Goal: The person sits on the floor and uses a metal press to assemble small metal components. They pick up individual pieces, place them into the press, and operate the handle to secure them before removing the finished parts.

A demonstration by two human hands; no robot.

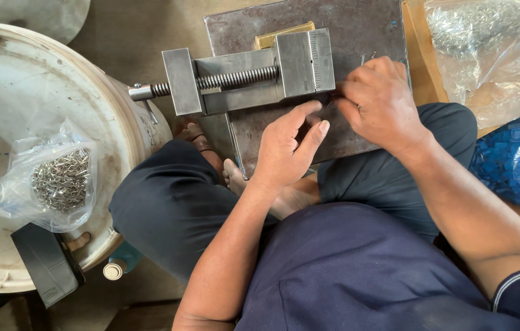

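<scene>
A grey steel vise (254,76) with a threaded screw lies on a dark metal plate (364,27) across my lap. My left hand (287,144) rests on the plate just below the vise jaw, fingers curled, thumb and forefinger near a small part that I cannot make out. My right hand (379,101) sits at the right end of the vise jaw, fingertips pinched together on something tiny at the jaw's edge. The two hands nearly touch there. A brass-coloured bar (281,35) lies behind the vise.
A white bucket (2,73) at the left holds a clear bag of small metal pins (57,178) and a black box (45,263). Another bag of metal pins (487,43) and a bag of blue plastic parts (517,159) lie at the right.
</scene>
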